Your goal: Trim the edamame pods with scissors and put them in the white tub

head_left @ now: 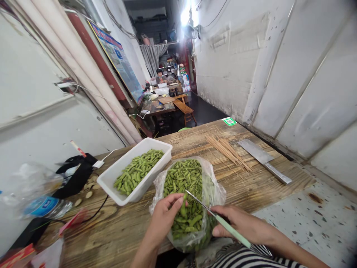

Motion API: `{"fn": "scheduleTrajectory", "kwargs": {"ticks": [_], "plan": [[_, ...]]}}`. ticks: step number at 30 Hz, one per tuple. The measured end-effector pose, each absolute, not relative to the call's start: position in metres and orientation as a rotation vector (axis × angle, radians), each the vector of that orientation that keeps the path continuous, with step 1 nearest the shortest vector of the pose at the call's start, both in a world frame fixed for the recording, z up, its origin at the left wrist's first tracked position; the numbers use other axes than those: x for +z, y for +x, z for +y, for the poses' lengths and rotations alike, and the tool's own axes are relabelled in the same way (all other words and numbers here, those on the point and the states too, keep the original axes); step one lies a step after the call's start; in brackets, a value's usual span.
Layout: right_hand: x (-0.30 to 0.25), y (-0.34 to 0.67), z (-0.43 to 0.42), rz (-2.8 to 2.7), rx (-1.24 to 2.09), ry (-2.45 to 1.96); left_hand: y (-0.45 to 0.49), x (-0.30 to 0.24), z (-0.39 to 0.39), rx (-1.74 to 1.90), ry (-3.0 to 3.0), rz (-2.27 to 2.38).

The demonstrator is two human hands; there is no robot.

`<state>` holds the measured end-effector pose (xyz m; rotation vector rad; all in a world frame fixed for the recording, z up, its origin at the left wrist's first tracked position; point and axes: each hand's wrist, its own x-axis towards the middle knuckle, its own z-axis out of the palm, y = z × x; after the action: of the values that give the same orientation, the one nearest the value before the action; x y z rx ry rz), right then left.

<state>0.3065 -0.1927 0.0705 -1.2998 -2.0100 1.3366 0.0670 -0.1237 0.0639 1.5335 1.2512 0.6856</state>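
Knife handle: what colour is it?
Pale green; the knife handle shows best in the head view, held in the right hand.

We are working on a table (251,186) of rough, matt wood. We are touching a bag (216,190) of thin, shiny, crinkly clear plastic. We are holding a small knife (223,222) with a bright metal blade and a smooth green plastic handle. The white tray (110,178) is looking like smooth plastic, the cleaver (262,158) like dull metal.

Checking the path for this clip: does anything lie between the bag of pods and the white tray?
Nothing visible does: the bag lies close beside the white tray, and the left hand rests on its pods.
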Motion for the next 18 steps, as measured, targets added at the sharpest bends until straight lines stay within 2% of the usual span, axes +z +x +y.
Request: {"fn": "scheduleTrajectory", "kwargs": {"ticks": [7,15,18], "plan": [[0.07,0.304,-0.193,-1.961,1.385,-1.323,0.08,0.061,-0.132,0.709,1.306,1.181],[0.061,0.301,-0.193,-1.838,1.409,-1.422,0.08,0.064,-0.133,0.57,1.16,1.157],[0.062,0.302,-0.192,-1.842,1.383,-1.418,0.079,0.064,-0.132,0.655,1.053,1.115]]}}
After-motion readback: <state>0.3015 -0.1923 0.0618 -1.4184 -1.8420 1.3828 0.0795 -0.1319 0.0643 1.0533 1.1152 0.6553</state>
